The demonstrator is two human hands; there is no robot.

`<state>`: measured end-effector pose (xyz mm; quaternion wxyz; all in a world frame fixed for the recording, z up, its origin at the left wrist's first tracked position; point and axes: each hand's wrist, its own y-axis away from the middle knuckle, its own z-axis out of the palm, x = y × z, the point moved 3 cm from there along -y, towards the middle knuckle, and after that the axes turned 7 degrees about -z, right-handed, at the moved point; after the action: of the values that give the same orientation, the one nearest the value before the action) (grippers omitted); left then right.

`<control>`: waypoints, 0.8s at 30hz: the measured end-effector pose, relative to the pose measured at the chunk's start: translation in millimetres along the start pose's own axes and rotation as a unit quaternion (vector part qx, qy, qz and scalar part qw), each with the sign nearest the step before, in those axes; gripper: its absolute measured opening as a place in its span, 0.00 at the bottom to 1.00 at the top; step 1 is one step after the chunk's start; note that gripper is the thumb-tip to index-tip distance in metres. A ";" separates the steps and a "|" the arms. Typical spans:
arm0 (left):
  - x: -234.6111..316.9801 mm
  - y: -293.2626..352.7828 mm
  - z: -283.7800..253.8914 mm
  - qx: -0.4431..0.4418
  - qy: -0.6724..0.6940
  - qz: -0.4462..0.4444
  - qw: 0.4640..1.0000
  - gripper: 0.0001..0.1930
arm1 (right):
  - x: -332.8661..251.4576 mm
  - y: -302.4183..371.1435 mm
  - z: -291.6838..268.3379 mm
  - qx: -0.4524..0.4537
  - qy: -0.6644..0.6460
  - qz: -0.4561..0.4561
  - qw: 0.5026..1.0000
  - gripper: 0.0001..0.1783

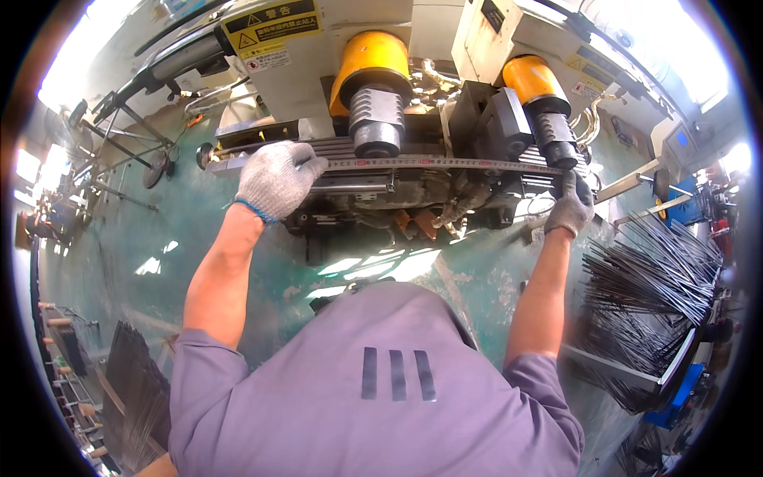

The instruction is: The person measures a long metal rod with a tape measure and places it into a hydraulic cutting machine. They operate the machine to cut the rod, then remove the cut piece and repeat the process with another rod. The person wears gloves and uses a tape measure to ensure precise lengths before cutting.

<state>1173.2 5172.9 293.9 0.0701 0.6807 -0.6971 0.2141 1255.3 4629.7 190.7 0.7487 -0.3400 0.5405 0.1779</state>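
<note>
A steel tape measure [475, 164] is stretched across the front of a machine, between my two gloved hands. My left hand [278, 179], in a pale knitted glove with a blue cuff edge, is closed on the tape's left part, thumb and fingers pinched. At the tape's right end my right hand [571, 211], in a greyer glove, is closed with a finger pointing up against it. The tape passes just below two dark ribbed spindle heads [377, 123] that jut from yellow cylinders [373, 62]. Whatever lies inside my palms is hidden.
Metal rails [350, 184] and hoses sit under the tape. At the right, a bin [616, 367] holds a heap of thin dark rods [660, 270]. A metal stand [131, 131] is at the left, and more dark rods [135, 389] lie at the lower left. The floor [262, 270] is green.
</note>
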 end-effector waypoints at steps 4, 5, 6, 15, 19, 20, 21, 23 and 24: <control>-1.4 1.1 0.6 0.003 -0.012 -0.002 1.000 0.14 | -9.1 6.3 3.3 0.002 -0.002 0.007 1.000 0.11; -2.2 2.2 1.1 0.006 -0.012 -0.004 1.000 0.14 | -10.7 7.5 4.5 -0.002 0.002 0.010 1.000 0.11; -3.0 3.7 0.8 0.009 -0.013 -0.007 1.000 0.14 | -11.7 8.4 5.7 -0.006 0.006 0.013 1.000 0.11; -11.9 9.4 4.3 0.068 0.017 0.055 0.996 0.12 | -48.8 24.6 9.0 0.030 0.160 -0.004 0.987 0.17; -11.5 -1.3 22.6 0.006 0.106 0.037 0.994 0.11 | 38.7 -5.3 -14.3 -0.019 0.262 -0.092 0.960 0.17; -16.8 -3.8 22.1 -0.007 0.104 0.058 0.993 0.11 | 46.1 -7.4 -14.4 -0.025 0.248 -0.103 0.963 0.17; -42.5 -2.1 25.4 0.011 0.059 0.052 0.997 0.11 | 29.9 1.0 8.3 -0.025 0.102 -0.031 0.994 0.17; -42.6 5.1 21.6 -0.005 0.077 -0.045 0.996 0.13 | -27.3 19.8 21.8 -0.035 0.122 0.002 0.992 0.12; -33.8 5.7 23.6 -0.013 0.127 -0.064 0.990 0.13 | -39.5 22.1 18.0 -0.018 0.102 0.008 0.995 0.11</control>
<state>1174.3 5194.5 258.4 0.1802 0.6900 -0.6406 0.2847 1239.7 4661.9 223.7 0.6821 -0.3654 0.6134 0.1578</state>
